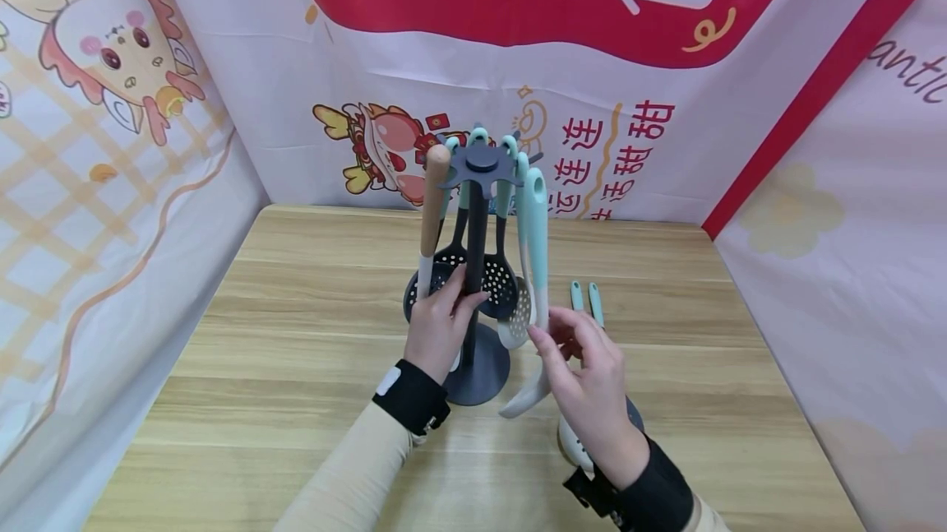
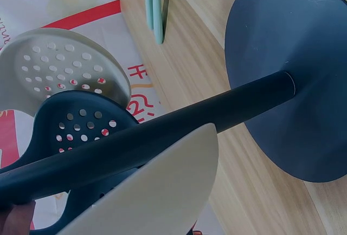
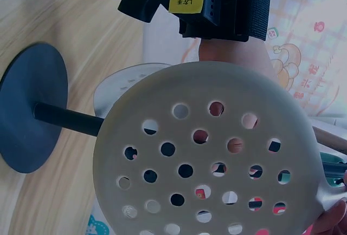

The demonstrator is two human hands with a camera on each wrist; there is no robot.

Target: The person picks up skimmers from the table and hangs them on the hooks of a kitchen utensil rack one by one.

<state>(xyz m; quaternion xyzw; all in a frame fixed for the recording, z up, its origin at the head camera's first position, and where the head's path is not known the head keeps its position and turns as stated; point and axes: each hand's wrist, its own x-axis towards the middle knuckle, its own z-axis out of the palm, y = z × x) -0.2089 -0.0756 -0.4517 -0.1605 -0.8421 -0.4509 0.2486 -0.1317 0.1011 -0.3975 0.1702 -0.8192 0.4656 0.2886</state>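
Observation:
A dark utensil stand [image 1: 481, 367] has a round base, an upright pole and a hooked top. My left hand [image 1: 438, 326] grips the pole partway down, thumb across its front. My right hand [image 1: 588, 359] pinches the neck of a light grey skimmer [image 3: 162, 89] with a mint handle. The skimmer hangs upright along the stand's right side, its handle end close to the hooks. Dark skimmers [image 1: 499, 284] and a light perforated utensil [image 1: 515, 322] hang around the pole. A wooden-handled utensil [image 1: 431, 211] hangs at the left; a pale blade [image 2: 162, 186] crosses the left wrist view.
Two mint-handled utensils [image 1: 595, 302] lie on the wooden table [image 1: 296, 335] right of the stand, partly hidden by my right hand and wrist. A light perforated head [image 1: 573, 441] shows below the hand. Printed cloth [image 1: 444, 71] hangs behind the table and along both sides.

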